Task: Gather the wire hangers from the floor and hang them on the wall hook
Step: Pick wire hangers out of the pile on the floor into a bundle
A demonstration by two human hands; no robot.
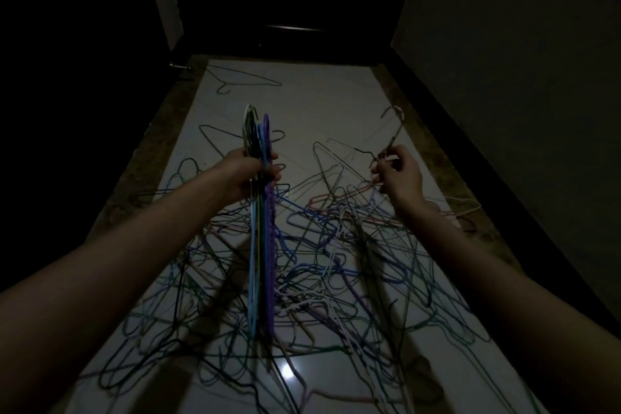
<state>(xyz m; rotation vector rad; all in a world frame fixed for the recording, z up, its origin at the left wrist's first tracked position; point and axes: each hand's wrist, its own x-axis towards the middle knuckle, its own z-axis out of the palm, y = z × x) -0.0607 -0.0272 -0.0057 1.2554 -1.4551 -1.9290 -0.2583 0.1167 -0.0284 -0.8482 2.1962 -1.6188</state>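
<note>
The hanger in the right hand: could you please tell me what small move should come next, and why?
Probably carry that single hanger across and slip it into the bundle of hangers that the left hand grips upright by the necks. The right hand pinches it lifted off the floor, while a tangled pile of hangers lies below. No wall hook is in view.

Two bare forearms in view, no sleeves visible up to the frame edge. Left hand (247, 175) and right hand (398, 175) both bare: no gloves, no rings, watch or wristband to be seen. Dim light, so fine detail on fingers and nails can't be made out.
</note>
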